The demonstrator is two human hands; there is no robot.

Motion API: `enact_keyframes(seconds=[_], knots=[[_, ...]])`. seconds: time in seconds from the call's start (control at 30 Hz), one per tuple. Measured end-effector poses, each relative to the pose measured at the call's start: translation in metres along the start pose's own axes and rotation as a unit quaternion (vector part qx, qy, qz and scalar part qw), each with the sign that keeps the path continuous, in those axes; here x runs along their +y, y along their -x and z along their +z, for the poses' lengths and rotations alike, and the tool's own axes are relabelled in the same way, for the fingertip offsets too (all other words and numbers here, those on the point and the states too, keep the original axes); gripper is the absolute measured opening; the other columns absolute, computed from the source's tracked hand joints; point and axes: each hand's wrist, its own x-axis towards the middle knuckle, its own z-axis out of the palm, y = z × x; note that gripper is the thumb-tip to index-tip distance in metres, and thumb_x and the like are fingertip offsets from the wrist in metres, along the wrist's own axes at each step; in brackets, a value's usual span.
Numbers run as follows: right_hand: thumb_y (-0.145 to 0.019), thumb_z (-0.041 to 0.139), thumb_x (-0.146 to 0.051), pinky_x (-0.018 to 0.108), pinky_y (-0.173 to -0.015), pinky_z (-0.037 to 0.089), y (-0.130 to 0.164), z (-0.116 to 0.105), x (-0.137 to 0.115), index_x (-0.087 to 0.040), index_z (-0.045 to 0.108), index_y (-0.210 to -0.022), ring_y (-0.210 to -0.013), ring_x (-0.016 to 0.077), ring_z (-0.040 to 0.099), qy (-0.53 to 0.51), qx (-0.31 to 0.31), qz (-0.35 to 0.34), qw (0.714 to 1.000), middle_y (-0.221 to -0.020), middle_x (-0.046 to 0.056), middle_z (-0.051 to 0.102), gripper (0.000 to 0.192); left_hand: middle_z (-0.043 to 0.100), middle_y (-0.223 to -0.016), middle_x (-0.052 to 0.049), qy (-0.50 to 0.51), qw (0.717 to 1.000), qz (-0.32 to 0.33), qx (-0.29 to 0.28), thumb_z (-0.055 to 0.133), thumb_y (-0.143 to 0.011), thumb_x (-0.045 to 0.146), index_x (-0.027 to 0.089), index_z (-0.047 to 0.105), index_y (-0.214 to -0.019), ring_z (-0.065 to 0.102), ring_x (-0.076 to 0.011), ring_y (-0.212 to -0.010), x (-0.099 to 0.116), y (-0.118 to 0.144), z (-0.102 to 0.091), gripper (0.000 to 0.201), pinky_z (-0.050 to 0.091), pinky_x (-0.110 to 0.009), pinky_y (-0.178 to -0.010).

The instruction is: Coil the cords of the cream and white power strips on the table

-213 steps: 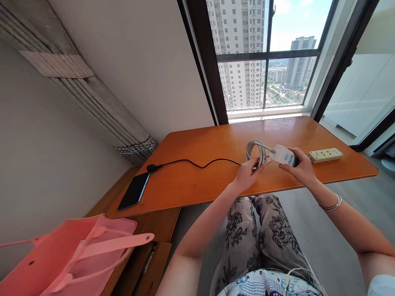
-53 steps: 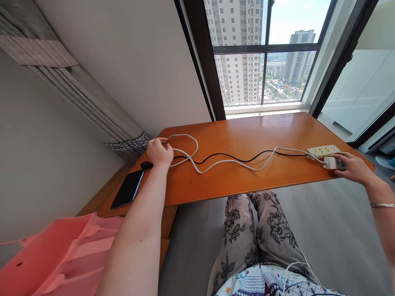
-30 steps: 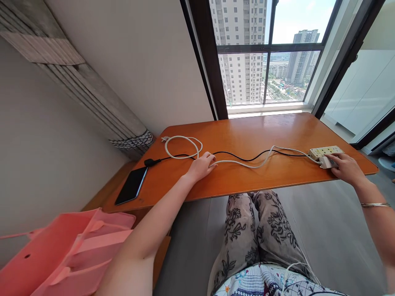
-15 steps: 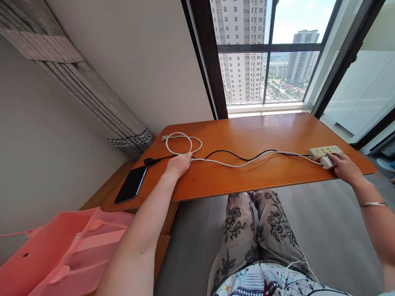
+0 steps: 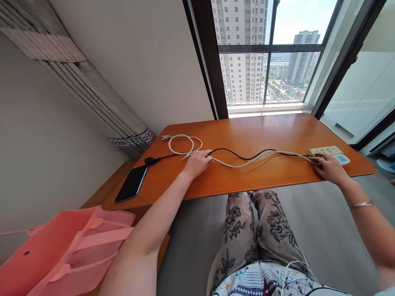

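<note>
My left hand lies on the orange-brown table, its fingers closed over the white power cord beside the black cord. The cord's loose loop and white plug rest beyond that hand. On the right, my right hand pinches the white cord's end where it meets a small white power strip. Its fingertips are partly hidden. Just behind is a cream power strip, joined to the black cord, whose black plug is at the left.
A dark-screened phone or tablet lies at the left end of the wooden table. Below left is an open pink container. Behind the table are a window and a tied curtain.
My left hand has slid right along the white cord, and the loop shifted slightly. My right hand has moved left from the small power strip's top to the cord end, uncovering its blue-tinted face.
</note>
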Motion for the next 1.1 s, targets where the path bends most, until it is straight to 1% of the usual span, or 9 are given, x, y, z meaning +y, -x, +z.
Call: enact_keyframes(seconds=[0.2,0.33,0.47,0.63,0.77,0.83,0.9,1.0,1.1], knots=[[-0.090,0.047,-0.029,0.049,-0.100,0.051,0.003,0.010,0.003,-0.018,0.061,-0.133,-0.120,0.0332,0.061,-0.021,0.020,0.023,0.999,-0.138,0.015,0.060,0.047,0.067,-0.099,-0.016,-0.050,0.999,0.007,0.004,0.040,-0.092,0.028,0.020,0.061,-0.078,0.063,-0.0291,-0.097,-0.035,0.016,0.002,0.027,0.050,-0.046,-0.090],[-0.093,0.046,-0.039,0.048,-0.102,0.050,0.003,0.005,0.001,-0.015,0.055,-0.138,-0.123,0.0336,0.059,-0.033,0.012,0.034,0.999,-0.138,0.017,0.059,0.052,0.064,-0.087,-0.014,-0.100,0.993,-0.061,-0.004,0.039,-0.089,0.025,0.021,0.055,-0.073,0.062,-0.0274,-0.090,-0.054,0.025,0.005,0.023,0.048,-0.043,-0.086],[-0.093,0.048,-0.049,0.050,-0.100,0.050,0.000,-0.001,-0.004,-0.018,0.058,-0.136,-0.119,0.0353,0.061,-0.026,-0.001,0.046,0.999,-0.137,0.017,0.060,0.054,0.065,-0.085,-0.013,-0.128,0.985,-0.116,-0.027,0.040,-0.087,0.025,0.022,0.051,-0.069,0.062,-0.0278,-0.088,-0.059,0.025,0.008,0.021,0.047,-0.042,-0.083],[-0.092,0.051,-0.045,0.048,-0.098,0.051,-0.001,-0.001,-0.005,-0.018,0.062,-0.133,-0.115,0.0338,0.062,-0.015,-0.001,0.045,0.999,-0.130,0.017,0.063,0.050,0.068,-0.094,-0.014,-0.087,0.987,-0.135,0.005,0.040,-0.090,0.029,0.020,0.057,-0.080,0.064,-0.0295,-0.096,-0.043,0.018,0.005,0.022,0.047,-0.044,-0.089],[-0.092,0.050,-0.041,0.046,-0.097,0.052,-0.003,-0.001,-0.006,-0.016,0.061,-0.133,-0.115,0.0335,0.062,0.010,-0.004,0.049,0.999,-0.129,0.019,0.063,0.049,0.063,-0.129,-0.017,-0.004,0.994,-0.092,0.053,0.050,-0.089,0.040,0.016,0.055,-0.121,0.058,-0.0326,-0.122,-0.017,0.007,0.004,0.040,0.042,-0.047,-0.105],[-0.093,0.048,-0.039,0.046,-0.095,0.052,-0.003,-0.003,-0.009,-0.015,0.062,-0.132,-0.113,0.0338,0.063,0.026,-0.010,0.055,0.998,-0.128,0.019,0.063,0.048,0.053,-0.144,-0.018,0.021,0.998,-0.055,0.032,0.060,-0.082,0.043,0.015,0.046,-0.137,0.050,-0.0340,-0.134,-0.005,0.000,0.007,0.063,0.038,-0.046,-0.111],[-0.091,0.047,-0.032,0.048,-0.094,0.053,-0.004,-0.004,-0.012,-0.015,0.063,-0.131,-0.112,0.0347,0.062,0.047,-0.013,0.065,0.997,-0.127,0.019,0.064,0.046,0.052,-0.146,-0.018,0.035,0.998,-0.042,-0.016,0.067,-0.076,0.039,0.013,0.038,-0.146,0.051,-0.0341,-0.134,0.003,-0.006,0.011,0.080,0.039,-0.044,-0.111],[-0.085,0.048,-0.022,0.053,-0.094,0.052,-0.007,-0.005,-0.018,-0.014,0.064,-0.130,-0.114,0.0370,0.061,0.071,-0.011,0.077,0.994,-0.126,0.021,0.064,0.047,0.060,-0.132,-0.017,0.058,0.993,-0.062,-0.083,0.065,-0.076,0.034,0.012,0.032,-0.151,0.062,-0.0303,-0.117,0.008,-0.012,0.015,0.085,0.047,-0.040,-0.102],[-0.083,0.052,-0.024,0.057,-0.100,0.048,-0.014,-0.006,-0.033,-0.012,0.058,-0.135,-0.125,0.0399,0.054,0.063,0.006,0.067,0.996,-0.133,0.023,0.060,0.053,0.064,-0.120,-0.014,0.070,0.990,-0.065,-0.104,0.061,-0.077,0.031,0.010,0.033,-0.151,0.065,-0.0270,-0.107,0.006,-0.012,0.016,0.082,0.051,-0.037,-0.095]])
